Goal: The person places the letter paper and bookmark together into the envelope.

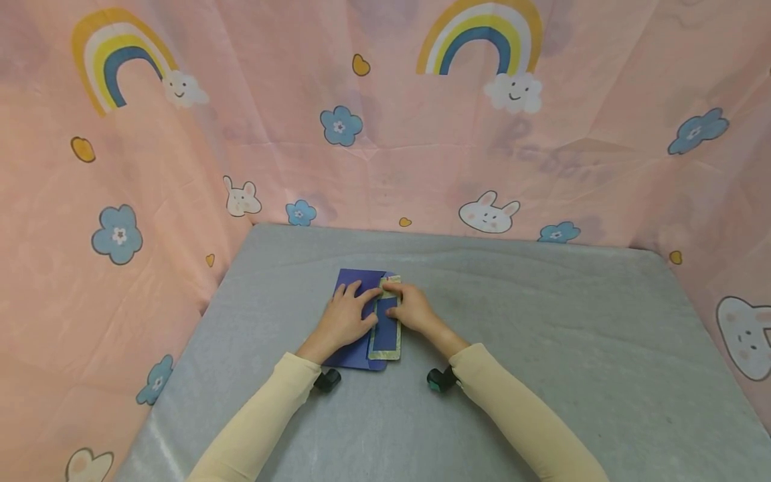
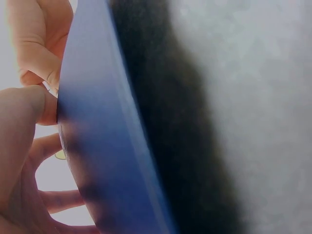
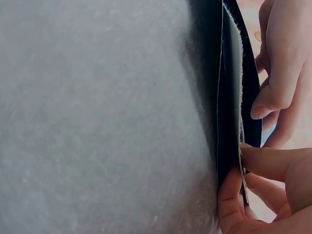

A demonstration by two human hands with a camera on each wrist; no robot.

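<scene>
A purple-blue paper envelope or folder point(image 1: 354, 356) lies flat on the grey cloth. The left hand point(image 1: 345, 317) rests on it with spread fingers, its thumb at the inner edge. Along the envelope's right side lies a long narrow card point(image 1: 386, 335) with a yellow-green border and dark blue panel. The right hand point(image 1: 415, 309) pinches this card between thumb and fingers at its right edge. In the right wrist view, the card point(image 3: 240, 68) stands edge-on between layers of dark blue paper, with right fingertips point(image 3: 231, 187) around its edge. Whether it is inside the envelope I cannot tell.
Grey cloth point(image 1: 542, 361) covers the table. Pink fabric point(image 1: 409, 181) with rainbows, bunnies and flowers hangs at the back and both sides. A small black camera sits at the left wrist point(image 1: 328, 380) and another at the right wrist point(image 1: 440, 379).
</scene>
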